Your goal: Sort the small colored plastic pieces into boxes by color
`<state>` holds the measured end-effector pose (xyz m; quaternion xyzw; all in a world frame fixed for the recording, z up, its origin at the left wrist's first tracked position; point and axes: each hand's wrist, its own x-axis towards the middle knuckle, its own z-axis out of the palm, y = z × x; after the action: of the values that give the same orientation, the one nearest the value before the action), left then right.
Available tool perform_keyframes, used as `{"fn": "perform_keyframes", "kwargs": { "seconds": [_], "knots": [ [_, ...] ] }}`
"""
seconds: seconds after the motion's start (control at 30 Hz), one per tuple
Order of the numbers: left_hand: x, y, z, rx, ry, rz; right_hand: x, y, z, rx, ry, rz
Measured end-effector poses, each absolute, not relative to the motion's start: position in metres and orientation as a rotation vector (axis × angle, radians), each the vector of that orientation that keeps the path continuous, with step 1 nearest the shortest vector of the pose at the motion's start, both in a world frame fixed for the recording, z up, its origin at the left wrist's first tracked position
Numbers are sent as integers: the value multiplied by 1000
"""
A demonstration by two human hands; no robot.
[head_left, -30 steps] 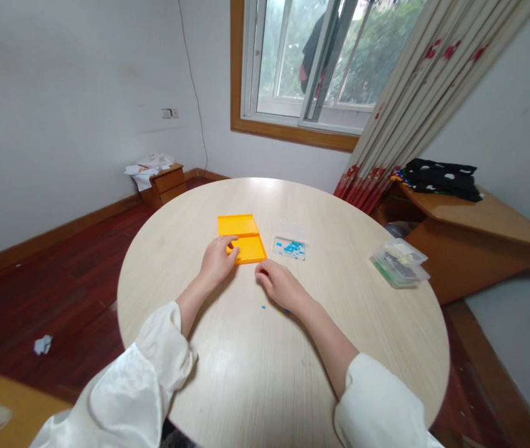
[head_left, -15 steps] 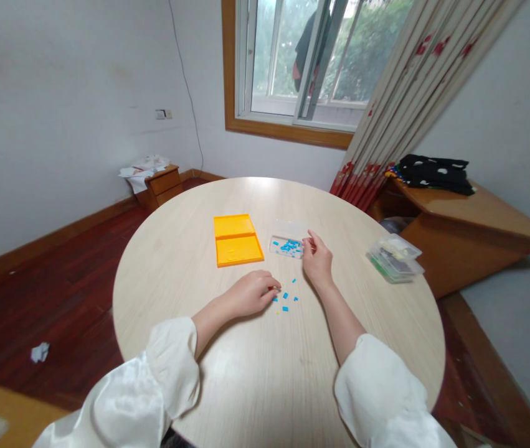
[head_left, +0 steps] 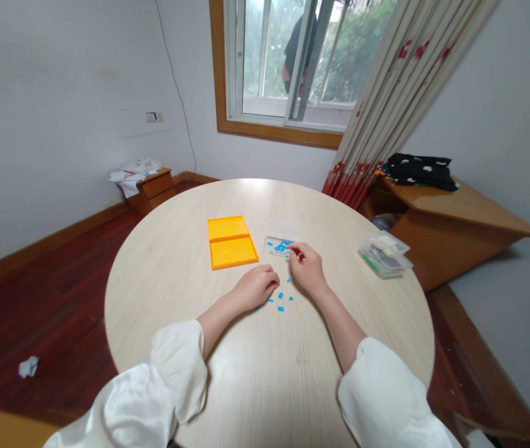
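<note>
My left hand (head_left: 256, 287) rests on the round table (head_left: 265, 348) with its fingers curled, beside several small blue pieces (head_left: 279, 300) scattered on the wood. My right hand (head_left: 307, 270) is just to the right of it, fingertips pinched together at the near edge of a small clear box (head_left: 278, 245) that holds more blue pieces. What the pinch holds is too small to see. An open orange case (head_left: 230, 241) lies flat beyond my left hand.
A clear lidded box (head_left: 383, 254) with dark and green contents sits at the table's right side. A wooden desk (head_left: 456, 214) with folded dark cloth stands to the right. A low cabinet (head_left: 150, 183) with papers stands by the left wall.
My left hand left the orange case and came to the loose blue pieces. My right hand went to the clear box, then drew back slightly toward its near edge.
</note>
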<state>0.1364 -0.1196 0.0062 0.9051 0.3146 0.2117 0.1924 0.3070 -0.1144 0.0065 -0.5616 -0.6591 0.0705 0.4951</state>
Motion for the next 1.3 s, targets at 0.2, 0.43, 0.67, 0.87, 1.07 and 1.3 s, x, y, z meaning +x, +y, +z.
{"fn": "perform_keyframes", "kwargs": {
  "seconds": [0.2,0.43,0.67,0.87,1.07,1.3],
  "knots": [
    [113,-104,17,2473,1174,817,327,-142,14,-1369,-1980,618],
    [66,-64,16,2175,1599,1137,329,-143,16,-1410,-2008,723],
    [73,-72,17,2166,1518,1098,319,-137,7,-1411,-1850,597],
    [100,-113,27,2392,1013,584,307,-129,-2,-1344,-1784,240],
    [113,-131,31,2456,877,377,304,-125,3,-1368,-1732,-61],
    [109,-130,31,2429,811,388,310,-101,1,-1450,-1594,-177]
  ]
}}
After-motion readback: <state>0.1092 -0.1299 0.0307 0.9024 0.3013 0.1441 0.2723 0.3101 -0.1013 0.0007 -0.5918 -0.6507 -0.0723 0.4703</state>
